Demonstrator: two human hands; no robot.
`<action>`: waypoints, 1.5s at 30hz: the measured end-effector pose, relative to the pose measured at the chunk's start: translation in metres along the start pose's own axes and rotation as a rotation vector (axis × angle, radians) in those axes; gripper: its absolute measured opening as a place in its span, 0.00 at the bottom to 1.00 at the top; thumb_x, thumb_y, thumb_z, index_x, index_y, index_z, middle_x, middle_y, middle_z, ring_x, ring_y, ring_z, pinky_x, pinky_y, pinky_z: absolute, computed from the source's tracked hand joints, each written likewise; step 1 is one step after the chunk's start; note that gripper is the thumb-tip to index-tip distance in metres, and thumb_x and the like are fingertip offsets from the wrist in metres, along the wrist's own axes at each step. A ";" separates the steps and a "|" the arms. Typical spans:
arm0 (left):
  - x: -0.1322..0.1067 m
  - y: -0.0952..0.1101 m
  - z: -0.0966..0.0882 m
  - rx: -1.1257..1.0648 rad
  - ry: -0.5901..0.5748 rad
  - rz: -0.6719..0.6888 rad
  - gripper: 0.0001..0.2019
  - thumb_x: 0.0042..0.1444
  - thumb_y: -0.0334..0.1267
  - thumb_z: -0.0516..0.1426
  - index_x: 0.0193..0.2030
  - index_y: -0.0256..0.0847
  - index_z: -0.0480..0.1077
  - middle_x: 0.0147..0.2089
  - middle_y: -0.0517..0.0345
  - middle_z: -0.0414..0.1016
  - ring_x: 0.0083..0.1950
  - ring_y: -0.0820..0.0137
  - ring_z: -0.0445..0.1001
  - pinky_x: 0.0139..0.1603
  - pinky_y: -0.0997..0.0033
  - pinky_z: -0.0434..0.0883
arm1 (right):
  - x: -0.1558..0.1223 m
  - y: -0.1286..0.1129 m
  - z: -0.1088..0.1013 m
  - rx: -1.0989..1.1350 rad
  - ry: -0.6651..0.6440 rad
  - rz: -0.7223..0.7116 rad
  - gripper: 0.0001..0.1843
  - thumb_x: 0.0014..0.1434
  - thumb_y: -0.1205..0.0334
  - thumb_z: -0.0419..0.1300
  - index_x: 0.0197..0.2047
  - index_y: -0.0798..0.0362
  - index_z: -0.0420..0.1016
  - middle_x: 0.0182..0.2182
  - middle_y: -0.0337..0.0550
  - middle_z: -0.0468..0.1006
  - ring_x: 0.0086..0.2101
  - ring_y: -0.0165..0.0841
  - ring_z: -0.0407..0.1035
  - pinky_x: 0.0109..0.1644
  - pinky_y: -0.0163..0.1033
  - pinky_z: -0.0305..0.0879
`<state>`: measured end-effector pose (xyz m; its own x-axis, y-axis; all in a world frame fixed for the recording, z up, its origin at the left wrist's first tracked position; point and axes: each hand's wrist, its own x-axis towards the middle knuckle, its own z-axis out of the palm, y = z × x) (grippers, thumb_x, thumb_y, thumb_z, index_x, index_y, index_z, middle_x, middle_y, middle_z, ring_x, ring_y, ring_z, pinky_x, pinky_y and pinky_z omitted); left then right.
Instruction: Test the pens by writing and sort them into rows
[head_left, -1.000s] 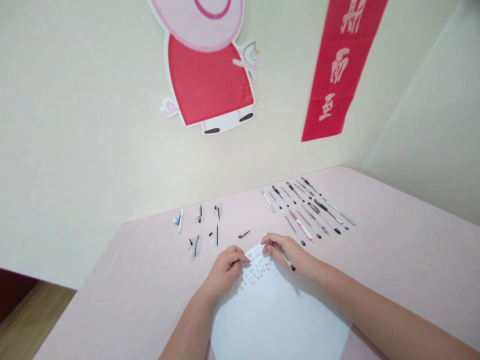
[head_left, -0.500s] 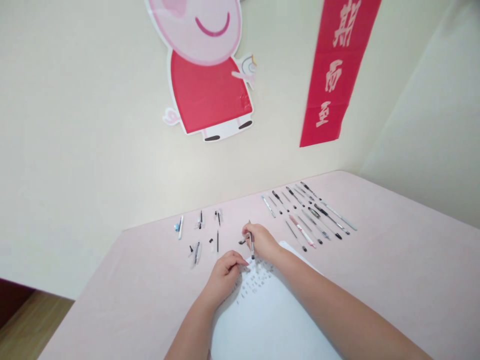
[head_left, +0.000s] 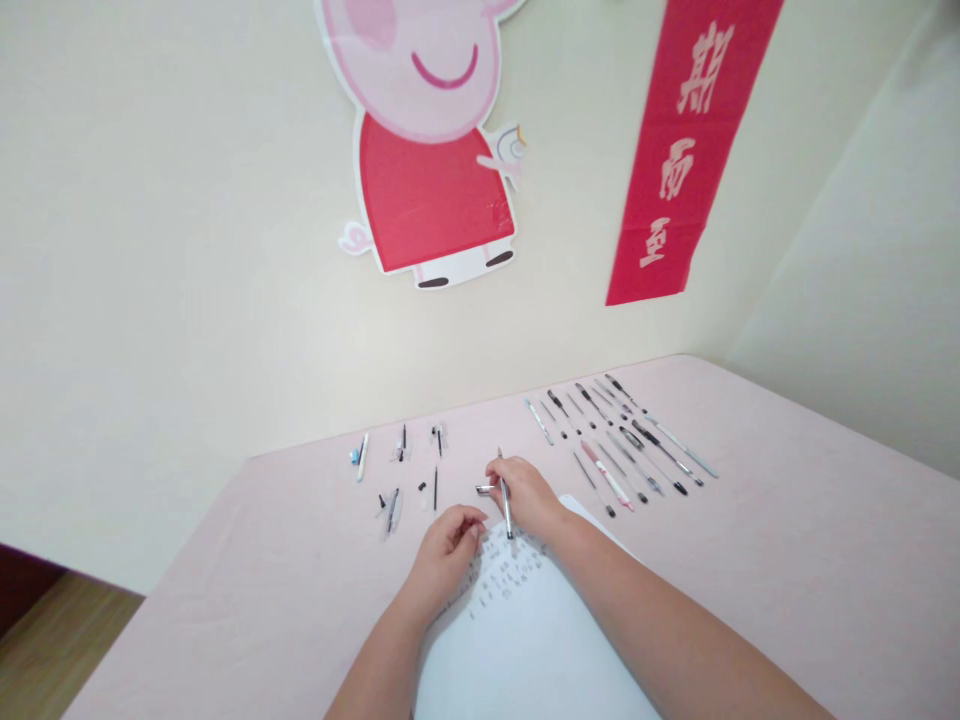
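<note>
My right hand [head_left: 529, 495] is closed on a slim pen [head_left: 506, 510]. Its pointed end shows above the fingers, and its dark-tipped end slants down over the paper. A small pen cap [head_left: 485, 490] sticks out to the left from the same fingers. Resting at the left edge of the white paper [head_left: 525, 640] is my left hand [head_left: 450, 550], its fingers loosely bent, a gap between thumb and forefinger and nothing seen in them. Rows of small dark handwriting, too blurred to read, cover the top of the sheet.
On the pink tabletop [head_left: 262, 560], several pens and refills [head_left: 615, 470] lie in two rows to the right. Left of my hands are small groups of pen parts [head_left: 392, 510] and a pale pen [head_left: 363, 457] with a blue piece. A wall stands behind the table.
My right hand still holds the pen, whose lower end now reaches farther down over the writing. My left fingers have drawn back slightly from the paper's top. The view has shifted a little.
</note>
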<state>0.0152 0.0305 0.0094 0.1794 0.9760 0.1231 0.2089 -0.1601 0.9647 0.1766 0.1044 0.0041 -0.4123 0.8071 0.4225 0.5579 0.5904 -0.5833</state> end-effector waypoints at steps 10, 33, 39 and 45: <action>0.001 0.006 0.001 -0.395 0.208 -0.189 0.22 0.46 0.48 0.62 0.40 0.45 0.55 0.27 0.68 0.68 0.24 0.76 0.69 0.28 0.74 0.66 | -0.004 -0.030 -0.005 0.219 0.057 -0.148 0.12 0.51 0.72 0.56 0.40 0.51 0.68 0.34 0.42 0.73 0.36 0.35 0.66 0.43 0.40 0.61; 0.002 0.004 -0.009 -0.657 0.350 -0.237 0.17 0.44 0.46 0.64 0.36 0.40 0.67 0.26 0.66 0.67 0.25 0.81 0.63 0.27 0.83 0.61 | -0.005 -0.043 -0.010 0.834 0.154 0.260 0.18 0.60 0.51 0.49 0.42 0.52 0.72 0.21 0.35 0.62 0.27 0.30 0.61 0.34 0.37 0.59; 0.001 0.006 -0.008 -0.668 0.339 -0.235 0.16 0.44 0.45 0.64 0.35 0.39 0.67 0.26 0.65 0.68 0.25 0.81 0.64 0.27 0.83 0.62 | -0.001 -0.037 -0.001 1.082 0.132 0.356 0.07 0.51 0.58 0.56 0.28 0.52 0.64 0.16 0.31 0.62 0.20 0.27 0.56 0.28 0.33 0.53; 0.000 0.009 -0.007 -0.687 0.332 -0.233 0.16 0.43 0.44 0.65 0.35 0.39 0.67 0.27 0.63 0.70 0.25 0.80 0.65 0.28 0.81 0.64 | -0.003 -0.041 -0.001 1.120 0.084 0.376 0.07 0.50 0.59 0.57 0.25 0.53 0.65 0.15 0.31 0.63 0.19 0.26 0.56 0.27 0.33 0.51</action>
<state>0.0105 0.0302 0.0192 -0.1145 0.9833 -0.1411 -0.4526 0.0748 0.8886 0.1555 0.0778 0.0271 -0.2855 0.9515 0.1149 -0.3248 0.0168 -0.9456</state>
